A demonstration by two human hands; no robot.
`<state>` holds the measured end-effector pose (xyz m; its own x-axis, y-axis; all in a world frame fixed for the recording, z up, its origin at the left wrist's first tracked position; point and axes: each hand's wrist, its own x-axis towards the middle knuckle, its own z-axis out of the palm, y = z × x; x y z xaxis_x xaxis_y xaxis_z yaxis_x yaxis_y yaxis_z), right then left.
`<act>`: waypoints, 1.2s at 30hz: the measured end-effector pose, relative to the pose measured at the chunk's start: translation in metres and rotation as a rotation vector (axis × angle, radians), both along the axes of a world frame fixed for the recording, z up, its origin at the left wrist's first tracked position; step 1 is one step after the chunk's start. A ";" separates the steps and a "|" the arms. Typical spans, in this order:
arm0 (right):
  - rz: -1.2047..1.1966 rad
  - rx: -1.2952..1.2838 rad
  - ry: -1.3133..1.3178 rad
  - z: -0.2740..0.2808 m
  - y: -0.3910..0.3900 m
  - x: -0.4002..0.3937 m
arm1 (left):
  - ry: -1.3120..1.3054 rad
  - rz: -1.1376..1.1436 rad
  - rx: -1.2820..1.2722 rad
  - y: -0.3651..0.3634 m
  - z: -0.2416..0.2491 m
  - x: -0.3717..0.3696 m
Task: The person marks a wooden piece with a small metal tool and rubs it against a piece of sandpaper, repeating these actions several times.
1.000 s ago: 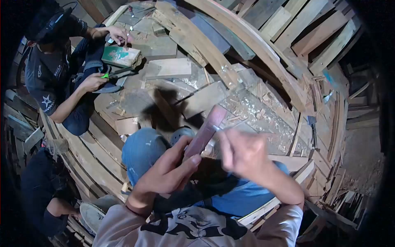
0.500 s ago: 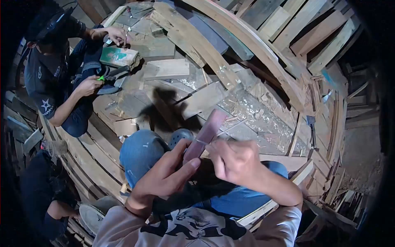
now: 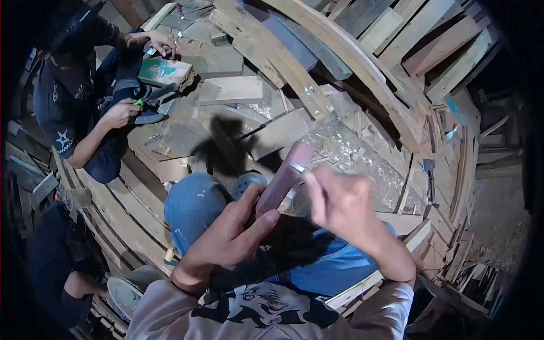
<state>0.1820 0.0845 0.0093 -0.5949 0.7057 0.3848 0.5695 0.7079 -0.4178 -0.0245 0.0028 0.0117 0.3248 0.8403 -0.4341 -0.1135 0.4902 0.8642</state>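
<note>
A purple-brown bar that looks like a sharpening stone [image 3: 282, 182] slants up and away above my lap. My left hand [image 3: 233, 231] is closed round its near end, thumb along the side. In my right hand [image 3: 344, 203] is a small flat metal blade [image 3: 297, 168], pinched between the fingers. The blade's shiny end lies against the stone's upper face, near the far end. Its rear part is hidden in my fingers.
At the left sits a co-worker [image 3: 71, 105] holding a green-handled tool [image 3: 139, 102] beside a green-painted wood block [image 3: 165, 72]. Boards [image 3: 231, 90] and shavings cover the floor ahead. A curved beam [image 3: 362, 71] runs along the right. Another person [image 3: 54, 272] is at lower left.
My right hand has moved up and right, taking the blade towards the stone's far end. The stone has shifted slightly up and right in view. My left hand keeps its grip.
</note>
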 end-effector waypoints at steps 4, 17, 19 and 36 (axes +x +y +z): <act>0.029 0.018 0.002 0.005 -0.010 -0.004 | 0.062 -0.013 0.080 0.000 0.000 0.002; -0.038 -0.026 -0.107 0.006 0.000 0.001 | 0.438 0.029 0.423 0.003 -0.014 0.014; 0.042 -0.016 -0.133 -0.001 -0.008 -0.002 | 0.396 0.003 0.412 0.001 -0.015 0.013; -0.021 0.010 -0.080 -0.006 -0.001 0.006 | 0.361 -0.021 0.277 0.000 -0.005 0.007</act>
<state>0.1879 0.0840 0.0028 -0.6092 0.7148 0.3435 0.6157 0.6993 -0.3632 -0.0177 0.0029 0.0072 0.2123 0.9356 -0.2820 0.2265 0.2337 0.9456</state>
